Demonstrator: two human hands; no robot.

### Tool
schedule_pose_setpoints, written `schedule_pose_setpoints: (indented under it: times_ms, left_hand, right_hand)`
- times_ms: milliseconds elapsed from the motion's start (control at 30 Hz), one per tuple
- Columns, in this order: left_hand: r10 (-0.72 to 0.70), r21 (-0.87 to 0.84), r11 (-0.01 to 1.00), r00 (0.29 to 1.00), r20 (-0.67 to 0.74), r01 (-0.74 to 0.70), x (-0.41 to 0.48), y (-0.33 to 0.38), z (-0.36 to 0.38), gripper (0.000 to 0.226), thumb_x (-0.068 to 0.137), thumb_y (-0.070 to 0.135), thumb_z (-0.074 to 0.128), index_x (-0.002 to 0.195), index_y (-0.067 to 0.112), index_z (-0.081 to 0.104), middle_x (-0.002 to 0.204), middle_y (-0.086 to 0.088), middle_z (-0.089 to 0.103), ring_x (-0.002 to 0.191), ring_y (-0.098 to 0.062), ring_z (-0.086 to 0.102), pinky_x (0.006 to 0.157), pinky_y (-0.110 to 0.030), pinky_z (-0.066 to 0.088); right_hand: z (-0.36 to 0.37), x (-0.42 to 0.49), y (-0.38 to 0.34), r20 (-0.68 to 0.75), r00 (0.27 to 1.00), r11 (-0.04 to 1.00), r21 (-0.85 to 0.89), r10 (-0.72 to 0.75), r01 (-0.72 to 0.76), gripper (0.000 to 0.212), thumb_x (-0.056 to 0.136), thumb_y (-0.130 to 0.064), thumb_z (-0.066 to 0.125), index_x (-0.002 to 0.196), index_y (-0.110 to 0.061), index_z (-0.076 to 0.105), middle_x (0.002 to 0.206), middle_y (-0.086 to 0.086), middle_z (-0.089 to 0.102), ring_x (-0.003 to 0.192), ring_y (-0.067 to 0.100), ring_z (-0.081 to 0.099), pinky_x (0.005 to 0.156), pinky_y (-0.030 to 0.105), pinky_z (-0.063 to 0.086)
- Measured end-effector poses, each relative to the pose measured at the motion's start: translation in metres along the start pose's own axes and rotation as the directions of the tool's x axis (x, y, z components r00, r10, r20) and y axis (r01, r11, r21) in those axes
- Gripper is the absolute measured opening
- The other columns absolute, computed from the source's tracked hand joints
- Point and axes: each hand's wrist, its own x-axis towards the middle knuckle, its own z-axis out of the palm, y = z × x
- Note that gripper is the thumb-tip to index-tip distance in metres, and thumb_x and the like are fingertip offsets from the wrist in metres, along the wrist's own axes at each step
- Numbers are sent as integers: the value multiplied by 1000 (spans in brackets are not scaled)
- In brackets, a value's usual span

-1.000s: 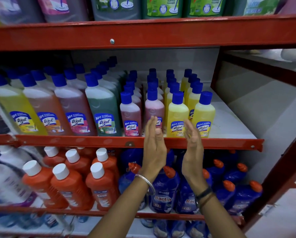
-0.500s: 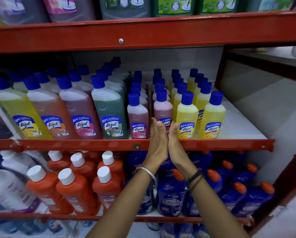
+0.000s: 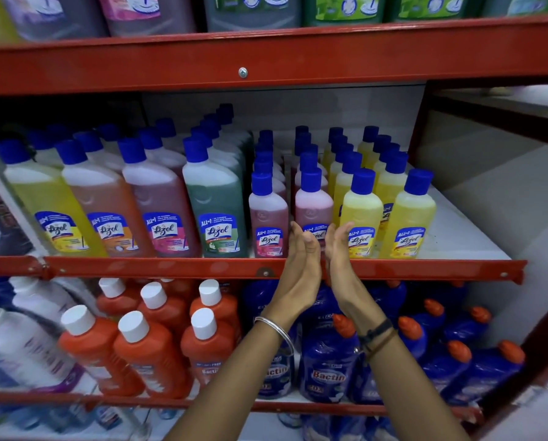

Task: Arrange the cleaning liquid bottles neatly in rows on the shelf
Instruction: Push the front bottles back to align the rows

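Note:
Rows of blue-capped Lizol bottles fill the middle shelf (image 3: 393, 269). Large yellow, orange, pink and green bottles (image 3: 215, 202) stand at the left. Small pink bottles (image 3: 268, 214) and small yellow bottles (image 3: 362, 211) line up at the centre and right. My left hand (image 3: 299, 262) and my right hand (image 3: 338, 249) are raised side by side, palms facing each other, in front of the second pink row's front bottle (image 3: 313, 205). The fingers are straight and hold nothing. The fingertips lie at that bottle's label; contact is unclear.
White shelf surface (image 3: 457, 237) is bare to the right of the yellow rows. Below stand orange bottles with white caps (image 3: 145, 351) and blue Bactin bottles (image 3: 327, 367). Big jugs (image 3: 250, 11) sit on the top shelf. A red upright post (image 3: 422, 122) bounds the shelf at the right.
My hands were apart, then pressed palm to palm, and now stand slightly apart again near the pink bottle. The view has shifted a little; no bottle has visibly moved.

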Motion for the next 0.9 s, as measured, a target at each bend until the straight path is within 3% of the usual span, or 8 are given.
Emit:
schedule_pose_setpoints:
  times_ms: [167, 267, 367, 467, 533, 667, 833, 900]
  left_hand:
    - [28, 23, 999, 999, 24, -28, -10, 1, -1, 114, 51, 90, 0, 145, 26, -11, 156, 11, -10, 137, 1, -6, 108, -20, 1]
    - [43, 51, 998, 998, 46, -46, -12, 0, -2, 115, 50, 92, 0, 144, 28, -13, 154, 15, -10, 135, 3, -6, 107, -21, 2]
    - [42, 57, 997, 997, 66, -46, -12, 1, -2, 92, 72, 75, 8, 146, 23, -8, 158, 7, -7, 143, -5, -3, 112, -23, 2]
    - [140, 106, 986, 981, -131, -127, -12, -7, -3, 65, 92, 55, 31, 143, 15, 29, 154, -4, 29, 141, -10, 25, 118, -32, 19]
    - [287, 135, 957, 892, -350, -256, -15, -13, -10, 49, 92, 45, 37, 122, 12, 57, 132, -4, 56, 123, -7, 48, 107, -31, 38]
    - [385, 163, 917, 699, -603, -365, -20, -19, -28, 37, 93, 32, 34, 116, 12, 55, 127, -4, 53, 120, -5, 46, 102, -16, 34]
    - [160, 44, 987, 885, -437, -157, -5, -30, -33, 59, 95, 37, 36, 145, 14, 14, 156, -9, 21, 143, -18, 21, 118, -39, 22]
    - [146, 103, 988, 910, -388, -114, -5, -32, -34, 60, 97, 30, 38, 146, 12, 8, 157, -11, 16, 144, -20, 18, 118, -34, 18]
  right_hand:
    - [-4, -9, 0, 53, 998, 999, 12, 46, -47, 149, 25, -107, 16, 153, -31, -1, 164, -10, -4, 150, 8, 0, 124, 45, 6]
    - [-4, -13, -3, 36, 999, 999, -15, 33, -32, 150, 22, -106, 13, 152, -32, -2, 164, -9, -6, 150, 8, 0, 123, 42, 7]
    - [-1, -16, -4, 5, 1000, 1000, 16, 12, -12, 147, 26, -106, 16, 152, -32, 1, 163, -8, 3, 143, 2, 10, 120, 36, 13]
    - [6, -22, -1, -75, 997, 1000, 12, -13, 14, 142, 33, -106, 15, 152, -29, 10, 162, -8, 9, 141, -2, 13, 121, 34, 13]
    - [11, -28, 2, -155, 985, 996, -55, -77, 69, 136, 39, -104, 9, 151, -28, 17, 160, -9, 14, 146, 5, 14, 122, 35, 13]
    - [23, -40, 3, -84, 969, 972, -43, -234, 231, 103, 57, -98, 14, 138, -37, 33, 147, -14, 34, 135, -2, 35, 113, 24, 28]
    - [43, -29, 12, -12, 995, 990, -106, -100, 98, 132, 45, -102, 11, 152, -25, 15, 163, -6, 15, 149, 6, 13, 124, 38, 11]
    - [51, -26, 13, -20, 997, 992, -110, -71, 68, 138, 40, -104, 10, 153, -23, 10, 163, -5, 10, 149, 6, 10, 125, 38, 9]
